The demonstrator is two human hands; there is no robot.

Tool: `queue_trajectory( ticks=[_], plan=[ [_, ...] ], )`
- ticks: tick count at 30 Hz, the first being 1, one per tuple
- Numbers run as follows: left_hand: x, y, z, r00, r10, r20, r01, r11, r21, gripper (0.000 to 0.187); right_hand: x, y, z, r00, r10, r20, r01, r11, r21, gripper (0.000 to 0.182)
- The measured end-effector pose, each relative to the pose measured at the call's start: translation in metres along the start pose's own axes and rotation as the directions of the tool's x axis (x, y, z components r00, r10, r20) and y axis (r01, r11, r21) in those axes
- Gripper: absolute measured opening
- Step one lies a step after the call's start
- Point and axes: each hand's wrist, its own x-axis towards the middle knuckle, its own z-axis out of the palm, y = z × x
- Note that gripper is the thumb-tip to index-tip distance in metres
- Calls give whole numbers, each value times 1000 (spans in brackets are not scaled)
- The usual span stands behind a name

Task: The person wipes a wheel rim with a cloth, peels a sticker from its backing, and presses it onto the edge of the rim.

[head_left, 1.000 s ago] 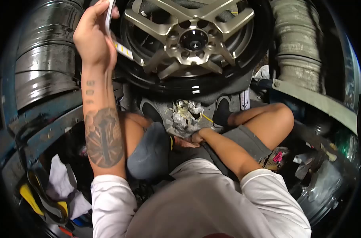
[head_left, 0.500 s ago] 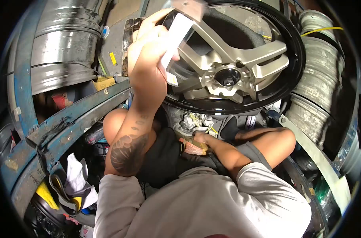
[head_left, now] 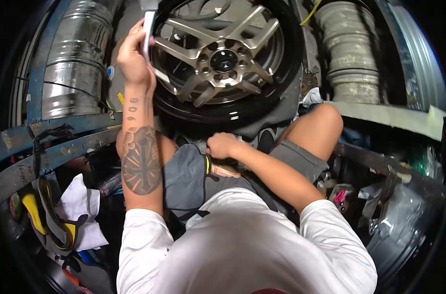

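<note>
My left hand (head_left: 136,58) is wrapped round a flat tool (head_left: 148,30) with a pale handle and a wide head at the top edge, held beside the wheel's left rim. The wheel (head_left: 226,62), with bronze spokes and a glossy black rim, lies in front of me. Close to my lap, below the wheel, my right hand (head_left: 222,145) has its fingers curled together; what they hold, if anything, is hidden. A dark grey cloth (head_left: 185,179) with a yellow edge lies on my lap, left of a patterned pouch (head_left: 225,170).
Stacked metal rims (head_left: 78,59) stand at the left, and more rims (head_left: 348,49) at the right. Blue metal bars (head_left: 61,143) cross at the left. Sandals (head_left: 50,215) and a white cloth (head_left: 81,210) lie lower left. A pale bar (head_left: 394,116) runs along the right.
The view has shifted, so the wheel appears further left and whole spokes show. My left hand with the tool now appears upright at the wheel's left side. My right hand remains near my lap.
</note>
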Motion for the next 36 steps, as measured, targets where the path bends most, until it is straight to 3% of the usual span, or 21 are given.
queue_trajectory(
  ticks=[3,4,5,7,9,12,13,18,21,25,26,27,29,31,32,34,36],
  plan=[
    [0,5,-6,998,-59,23,60,998,-34,35,-88,-14,-80,942,10,-335,40,989,142,36],
    [-2,7,-7,998,-63,16,63,998,-30,35,-104,4,-88,811,-46,-583,243,933,266,30],
    [-3,8,-10,998,-64,4,64,998,-27,35,-124,15,-103,569,-29,-822,379,896,230,22],
    [-3,6,-15,997,-56,51,59,997,-60,34,-165,28,-134,227,225,-948,325,900,292,22],
    [-12,15,-6,999,-48,22,48,999,6,44,-169,72,-158,-122,70,-990,224,974,41,36],
    [-15,16,-16,996,-65,63,67,997,-31,35,-147,110,-172,-92,107,-990,156,983,92,55],
    [-18,18,-14,995,-66,69,69,997,-38,35,-142,114,-175,74,205,-976,364,906,218,63],
    [-30,29,-17,990,-109,91,113,993,-45,38,-139,110,-159,27,158,-987,118,980,160,56],
    [-31,29,-21,981,-145,126,157,983,-94,40,-154,90,-154,33,248,-968,107,962,250,53],
    [-41,35,-7,983,-129,131,137,989,-52,41,-170,71,-138,154,261,-953,-117,963,244,52],
    [-44,35,-3,985,-119,122,125,991,-39,42,-177,54,-136,189,307,-933,-298,923,244,48],
    [-46,35,0,988,-108,111,112,993,-27,42,-171,53,-126,105,101,-989,-416,908,49,44],
    [-48,30,2,990,-82,111,84,996,-18,44,-154,56,-102,94,-86,-992,-290,951,-110,39],
    [-48,24,1,990,-49,132,53,998,-25,45,-141,47,-66,454,37,-890,-194,979,-58,48],
    [-49,24,4,991,-43,129,49,998,-45,39,-133,43,-50,577,124,-807,-261,965,-38,57],
    [-48,21,3,989,-36,147,42,998,-38,32,-118,42,-33,775,293,-560,-379,924,-41,79],
    [-44,13,-1,985,7,174,2,999,-49,25,-98,44,-31,826,389,-408,-425,905,3,80]
  ],
)
